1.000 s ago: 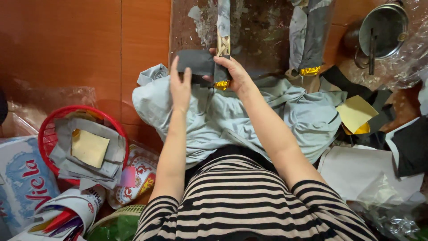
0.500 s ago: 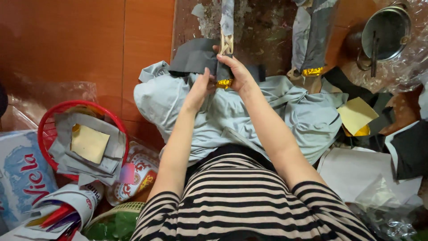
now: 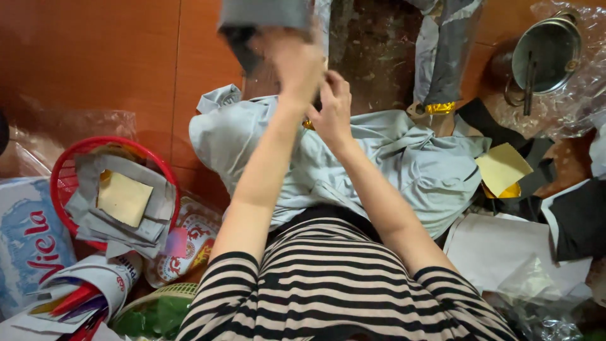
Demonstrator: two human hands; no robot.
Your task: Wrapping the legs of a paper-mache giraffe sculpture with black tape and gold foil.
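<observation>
My left hand (image 3: 295, 60) is raised near the top of the view and grips a dark grey folded sheet (image 3: 265, 16). Just to its right and a little lower, my right hand (image 3: 333, 106) has its fingers pinched close to the left hand; a small gold piece (image 3: 308, 124) shows below it, and I cannot tell what it grips. Both hands work above a pale grey-blue cloth (image 3: 404, 158) spread across my lap.
A red basket (image 3: 66, 170) at the left holds grey sheets and a yellow square. Printed packets lie at lower left. A metal pot (image 3: 546, 53) stands at upper right, a grey strip with a gold band (image 3: 445, 57) hangs beside it, and yellow, black and white sheets lie at right.
My left hand has lifted the dark grey sheet up toward the top of the view. My right hand has stayed near the gold piece, and the camera has come closer.
</observation>
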